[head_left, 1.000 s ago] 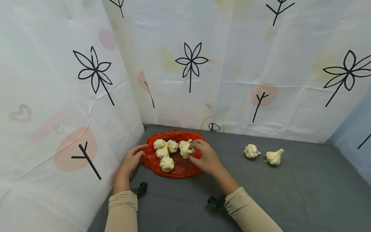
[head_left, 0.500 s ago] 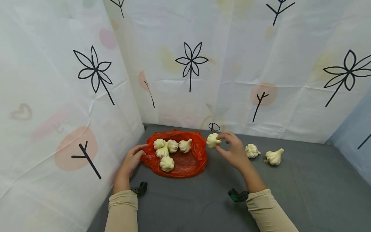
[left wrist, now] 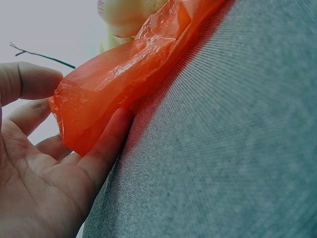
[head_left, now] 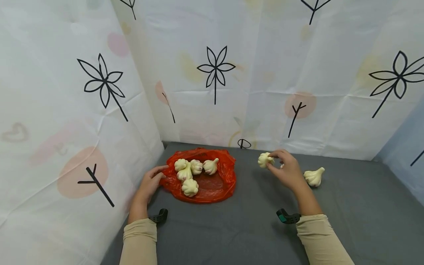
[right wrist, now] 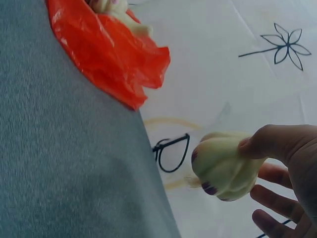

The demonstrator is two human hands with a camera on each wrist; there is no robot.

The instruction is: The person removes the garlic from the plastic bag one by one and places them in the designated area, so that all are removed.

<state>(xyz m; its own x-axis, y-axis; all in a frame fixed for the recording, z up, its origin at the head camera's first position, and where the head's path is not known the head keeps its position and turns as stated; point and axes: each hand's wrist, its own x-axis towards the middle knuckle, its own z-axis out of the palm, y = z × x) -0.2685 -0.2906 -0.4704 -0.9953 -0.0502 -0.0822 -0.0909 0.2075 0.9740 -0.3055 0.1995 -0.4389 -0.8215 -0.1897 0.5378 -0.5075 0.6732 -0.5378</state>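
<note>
Pinching a garlic bulb (head_left: 264, 159) between thumb and fingertips, the right hand (head_left: 286, 170) holds it up off the grey table (head_left: 232, 228), other fingers (right wrist: 277, 208) spread loose behind it. Just past that hand, mostly hidden by it, sits something pale, can't tell what. Further to its right lies a second loose bulb (head_left: 314, 177) on its side. Left of the held bulb, well apart: an orange plastic bag (head_left: 212, 184) spread flat, four bulbs (head_left: 193, 171) on it.

Left hand (head_left: 149, 184) has thumb (left wrist: 27, 79) and fingers (left wrist: 106, 144) lightly curled on the bag's near-left edge, film between them. White patterned backdrop (head_left: 232, 73) right behind the bag and close along the left hand's outer side. Beige sleeves, black wrist mounts (head_left: 287, 217) on both arms.
</note>
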